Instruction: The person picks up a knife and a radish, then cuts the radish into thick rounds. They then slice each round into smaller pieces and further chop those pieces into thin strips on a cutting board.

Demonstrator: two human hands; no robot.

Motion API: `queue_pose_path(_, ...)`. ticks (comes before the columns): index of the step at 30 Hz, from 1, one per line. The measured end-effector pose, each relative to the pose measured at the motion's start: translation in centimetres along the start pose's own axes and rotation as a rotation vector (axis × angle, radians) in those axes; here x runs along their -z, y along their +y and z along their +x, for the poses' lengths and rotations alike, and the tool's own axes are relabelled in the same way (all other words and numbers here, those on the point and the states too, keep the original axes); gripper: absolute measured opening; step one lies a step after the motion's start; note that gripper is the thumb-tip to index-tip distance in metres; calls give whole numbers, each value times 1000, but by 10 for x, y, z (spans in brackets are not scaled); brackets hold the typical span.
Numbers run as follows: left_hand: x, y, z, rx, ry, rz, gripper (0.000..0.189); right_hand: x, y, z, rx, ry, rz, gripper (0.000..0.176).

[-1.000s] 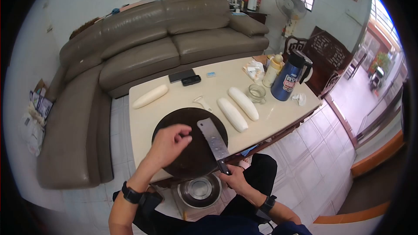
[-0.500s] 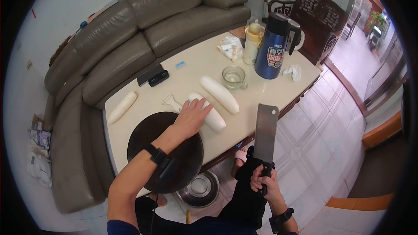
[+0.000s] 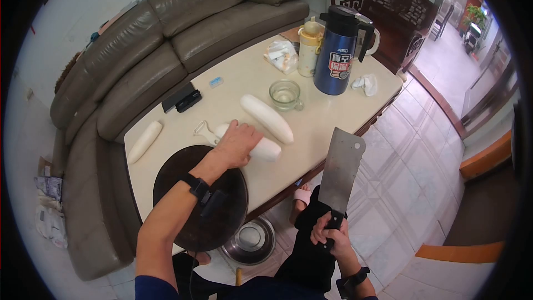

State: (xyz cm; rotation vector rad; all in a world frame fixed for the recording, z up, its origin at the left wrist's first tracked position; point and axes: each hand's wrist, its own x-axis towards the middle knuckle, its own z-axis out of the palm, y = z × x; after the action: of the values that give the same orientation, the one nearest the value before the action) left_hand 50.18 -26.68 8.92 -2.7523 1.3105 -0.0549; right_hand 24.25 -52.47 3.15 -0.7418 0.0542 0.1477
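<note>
My left hand (image 3: 237, 141) is wrapped over the middle of a peeled white radish (image 3: 268, 150), which lies on the table beside a dark round cutting board (image 3: 169, 191). In my right hand (image 3: 333, 233) is a cleaver (image 3: 340, 169), gripped by its black handle with the broad blade pointing up, off the table's near edge. A second white radish (image 3: 266, 118) lies just behind the held one. A shorter white radish (image 3: 145, 142) rests at the table's left side. Close to my left fingers is a white peeler (image 3: 203, 129), partly hidden.
On the table (image 3: 300, 150) stand a glass mug (image 3: 285, 95), a blue thermos jug (image 3: 335, 58) and a yellow-topped bottle (image 3: 308, 50). Metal basins (image 3: 251, 239) sit on the floor below the board. A grey sofa (image 3: 222, 25) runs along the far side.
My left fingers have closed further round the radish, and its near end has shifted slightly. The cleaver blade leans a little more to the right. The whole view has shifted slightly.
</note>
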Motion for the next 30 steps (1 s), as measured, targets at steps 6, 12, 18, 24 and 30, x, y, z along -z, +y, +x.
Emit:
queue_pose_path(6, 80, 29, -75, 261, 1, 18, 56, -7, -18, 13, -105, 26, -442, 13)
queue_pose_path(12, 131, 56, -238, 580, -390, -254, 66, -61, 5, 29, 107, -89, -1097, 22)
queue_pose_path(18, 187, 69, -390, 837, -453, -71, 62, -114, 37, 28, 212, -237, -1064, 41)
queue_pose_path(24, 159, 85, -432, 1002, -191, -99, 65, -165, 52, 22, -156, -281, -868, 42)
queue_pose_path(30, 66, 96, -344, 927, 131, -383, 72, -158, 57, 28, 92, -331, -1245, 22)
